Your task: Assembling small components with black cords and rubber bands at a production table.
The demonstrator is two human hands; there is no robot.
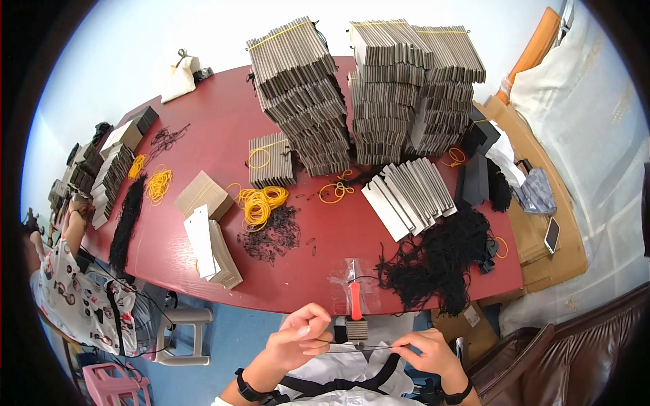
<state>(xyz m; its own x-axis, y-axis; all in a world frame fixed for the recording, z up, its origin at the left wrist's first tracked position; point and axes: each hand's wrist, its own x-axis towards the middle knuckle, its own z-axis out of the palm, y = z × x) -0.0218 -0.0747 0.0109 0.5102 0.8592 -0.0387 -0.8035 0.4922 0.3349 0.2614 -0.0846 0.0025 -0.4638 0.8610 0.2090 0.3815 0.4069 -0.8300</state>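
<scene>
A thin black cord (365,348) runs between my two hands, just off the table's near edge. My left hand (301,333) is closed with its fingers curled, one end of the cord passing into it. On the other side, my right hand (426,348) pinches the cord between thumb and fingertips. Between and slightly beyond the hands, a red-handled tool (355,301) lies at the table edge under clear tape. A small ridged grey-brown block (357,330) sits at its near end, close to my left fingers.
On the red table (311,277) lie a heap of black cords (437,260), fanned white-faced cards (409,199), yellow rubber bands (261,206) and small black pins (271,235). Tall bundled card stacks (305,101) stand behind. Another person (88,291) sits at left. A phone (552,235) rests on cardboard at right.
</scene>
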